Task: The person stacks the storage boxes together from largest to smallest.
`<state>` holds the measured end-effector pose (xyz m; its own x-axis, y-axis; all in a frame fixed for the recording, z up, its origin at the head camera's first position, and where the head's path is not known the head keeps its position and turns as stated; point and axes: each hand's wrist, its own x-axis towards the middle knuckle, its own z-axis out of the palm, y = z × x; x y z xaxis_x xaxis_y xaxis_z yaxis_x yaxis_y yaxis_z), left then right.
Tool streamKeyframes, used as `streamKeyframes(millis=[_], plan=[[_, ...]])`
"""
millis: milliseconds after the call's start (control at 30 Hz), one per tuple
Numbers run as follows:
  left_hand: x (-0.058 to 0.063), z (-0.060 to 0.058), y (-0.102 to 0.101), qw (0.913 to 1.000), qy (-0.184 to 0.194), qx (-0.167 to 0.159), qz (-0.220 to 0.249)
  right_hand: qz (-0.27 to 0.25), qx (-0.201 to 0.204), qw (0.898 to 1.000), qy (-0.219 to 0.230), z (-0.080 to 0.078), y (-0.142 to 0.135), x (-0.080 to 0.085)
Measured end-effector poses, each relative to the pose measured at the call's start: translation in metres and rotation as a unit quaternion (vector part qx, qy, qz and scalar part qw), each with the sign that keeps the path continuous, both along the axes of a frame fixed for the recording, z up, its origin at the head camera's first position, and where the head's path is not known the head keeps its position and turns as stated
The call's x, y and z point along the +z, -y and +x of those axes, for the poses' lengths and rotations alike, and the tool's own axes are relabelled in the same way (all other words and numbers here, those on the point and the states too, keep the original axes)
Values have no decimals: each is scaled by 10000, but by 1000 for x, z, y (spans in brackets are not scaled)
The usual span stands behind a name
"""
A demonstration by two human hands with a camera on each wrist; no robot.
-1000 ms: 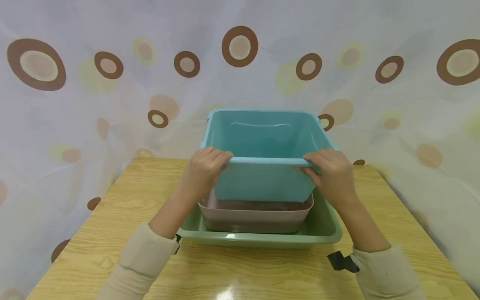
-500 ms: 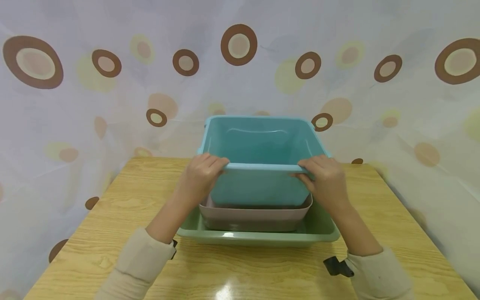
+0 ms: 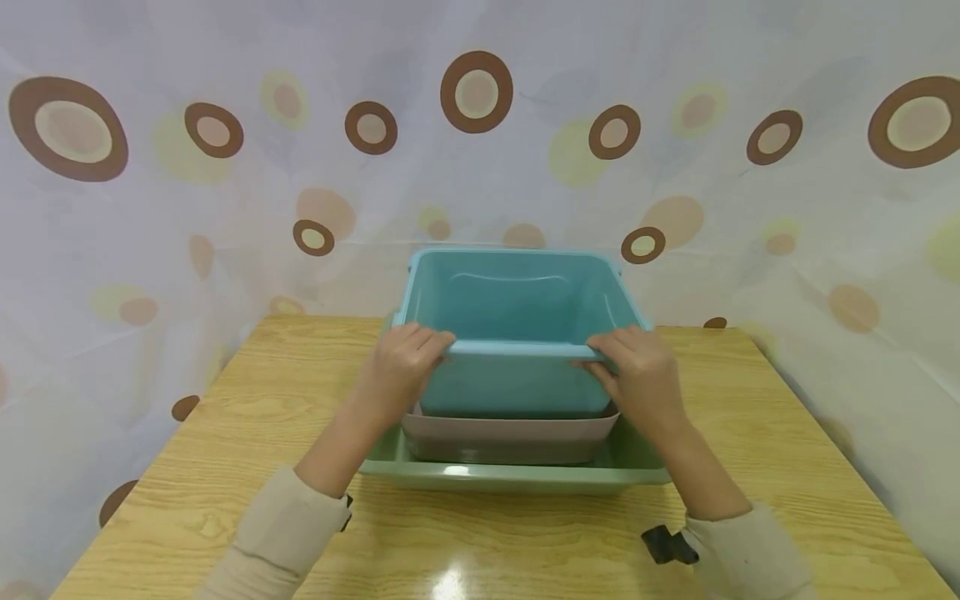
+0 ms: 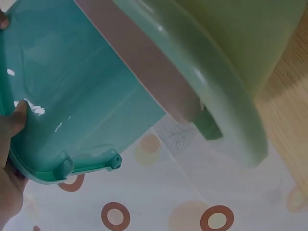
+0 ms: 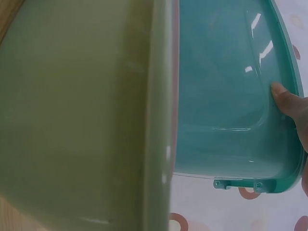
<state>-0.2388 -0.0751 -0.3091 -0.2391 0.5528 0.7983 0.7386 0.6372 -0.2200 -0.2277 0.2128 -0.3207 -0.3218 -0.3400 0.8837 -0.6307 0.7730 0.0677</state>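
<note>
A light blue plastic bin (image 3: 517,379) sits partly down inside a pinkish-grey bin (image 3: 510,440), which stands in a wider green basin (image 3: 517,477). At the near left of the blue rim, my left hand (image 3: 405,367) grips the edge, fingers over it. My right hand (image 3: 637,371) holds the same rim at the near right. Both thumbs press the blue bin's outer wall from below the rim, as the left wrist view shows with a thumb (image 4: 18,118) and the right wrist view with another thumb (image 5: 285,98). The blue bin's underside is hidden within the pinkish-grey one.
All the containers stand on a wood-grain table (image 3: 225,450). Behind and at both sides hangs a pale cloth (image 3: 480,167) printed with brown rings and spots. Black straps (image 3: 667,546) show at the sleeve cuffs.
Both hands have moved down with the blue bin, which has sunk deeper into the pinkish-grey bin. The green basin stays about where it was.
</note>
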Motion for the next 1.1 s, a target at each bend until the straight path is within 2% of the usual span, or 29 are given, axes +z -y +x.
streamKeyframes(millis=[767,1100], plan=[[-22,2,3,9997,182,137,48,12,13,10000,26,0,7,-21],[-28,3,5,9997,99,215,-12,159,-42,9999,-5,0,8,-26]])
